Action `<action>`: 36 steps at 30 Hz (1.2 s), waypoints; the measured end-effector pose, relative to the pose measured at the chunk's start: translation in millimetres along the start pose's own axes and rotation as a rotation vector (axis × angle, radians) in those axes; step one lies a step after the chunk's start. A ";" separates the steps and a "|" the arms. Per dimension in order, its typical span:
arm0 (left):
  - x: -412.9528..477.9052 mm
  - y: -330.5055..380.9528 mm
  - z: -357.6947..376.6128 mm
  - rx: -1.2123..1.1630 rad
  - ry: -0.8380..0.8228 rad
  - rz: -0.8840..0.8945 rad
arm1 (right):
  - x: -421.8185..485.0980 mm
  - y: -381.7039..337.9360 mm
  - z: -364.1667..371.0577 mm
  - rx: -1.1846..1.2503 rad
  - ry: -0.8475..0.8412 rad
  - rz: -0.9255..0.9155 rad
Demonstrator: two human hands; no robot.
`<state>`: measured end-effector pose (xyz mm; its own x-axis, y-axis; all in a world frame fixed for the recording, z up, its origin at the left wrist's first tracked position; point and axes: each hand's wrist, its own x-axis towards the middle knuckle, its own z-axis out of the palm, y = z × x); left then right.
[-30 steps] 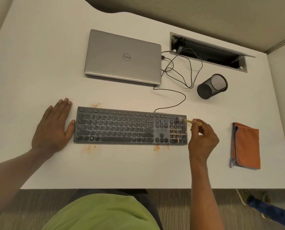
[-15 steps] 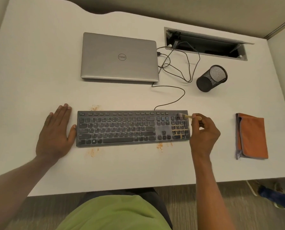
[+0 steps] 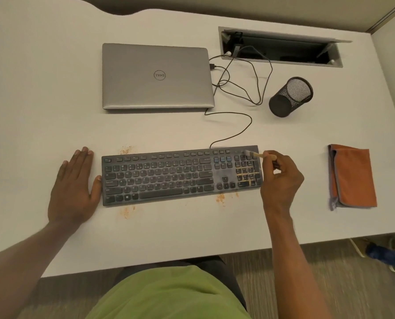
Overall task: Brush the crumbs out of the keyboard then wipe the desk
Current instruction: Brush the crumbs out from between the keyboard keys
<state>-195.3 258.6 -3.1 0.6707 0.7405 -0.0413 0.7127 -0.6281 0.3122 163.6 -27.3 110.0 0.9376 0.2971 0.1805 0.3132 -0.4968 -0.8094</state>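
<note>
Right grip (image 3: 281, 180) pinches the brush (image 3: 254, 154) over the keyboard (image 3: 168, 178), far right corner; left grip (image 3: 73, 187), flat, braces its left end. Hard flicks could scatter crumbs (image 3: 247, 178) (keypad gaps) across the desk (image 3: 42, 88).

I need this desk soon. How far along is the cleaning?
Done: some crumbs lie on the desk beside the keyboard. In hand: the right hand holds the brush at the number pad, where crumbs remain; the left hand rests flat against the keyboard's left end. Left: wiping; the orange cloth lies folded, untouched.
</note>
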 end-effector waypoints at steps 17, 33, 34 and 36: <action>0.3 1.3 -2.2 0.010 -0.019 -0.004 | 3.7 9.5 -3.1 -0.062 -0.037 -0.042; -0.5 2.0 -1.7 0.010 -0.023 -0.013 | -4.5 12.5 -9.4 -0.061 -0.055 -0.062; -0.8 2.1 -2.0 0.010 -0.022 -0.017 | -6.1 12.4 -10.6 -0.062 -0.057 -0.062; -0.8 2.4 -3.0 0.006 -0.018 -0.022 | -7.5 10.7 -11.4 -0.066 -0.042 -0.059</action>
<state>-194.8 257.2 0.6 0.6585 0.7498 -0.0652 0.7284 -0.6132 0.3057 161.6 -44.2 106.4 0.9103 0.3613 0.2022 0.3788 -0.5297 -0.7589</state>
